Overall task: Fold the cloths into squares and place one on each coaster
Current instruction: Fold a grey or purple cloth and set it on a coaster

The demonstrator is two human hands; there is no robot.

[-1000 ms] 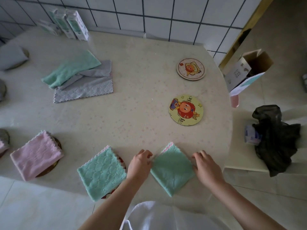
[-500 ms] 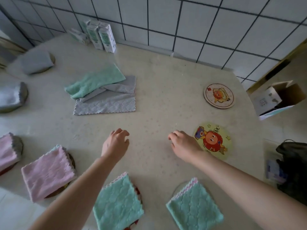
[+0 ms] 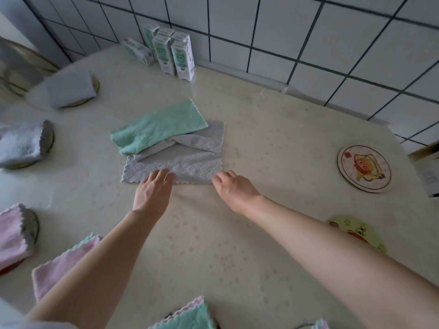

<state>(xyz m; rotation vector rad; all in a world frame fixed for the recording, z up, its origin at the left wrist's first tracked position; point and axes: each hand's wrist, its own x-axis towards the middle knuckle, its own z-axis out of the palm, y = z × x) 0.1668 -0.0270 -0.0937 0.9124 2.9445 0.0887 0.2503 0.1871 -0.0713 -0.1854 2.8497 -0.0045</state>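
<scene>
A grey cloth (image 3: 190, 162) lies loosely spread in the middle of the table, with a crumpled green cloth (image 3: 159, 127) partly on top of it. My left hand (image 3: 154, 188) rests with spread fingers on the grey cloth's near edge. My right hand (image 3: 235, 188) touches its near right corner, fingers apart. Two bare coasters lie at the right: a white one (image 3: 363, 168) and a yellow one (image 3: 356, 231) partly behind my right forearm. Folded cloths sit on coasters at the left and near edge: grey (image 3: 69, 87), grey (image 3: 22, 144), pink (image 3: 11, 238), pink (image 3: 64, 264), green (image 3: 187, 317).
Several small cartons (image 3: 173, 53) stand against the tiled wall (image 3: 308, 43) at the back. A box (image 3: 427, 172) sits past the table's right edge. The cream table (image 3: 273, 138) curves away at the right.
Both hands left the folded green cloth at the near edge and reached forward to the grey cloth. The view tilted up and toward the back of the table.
</scene>
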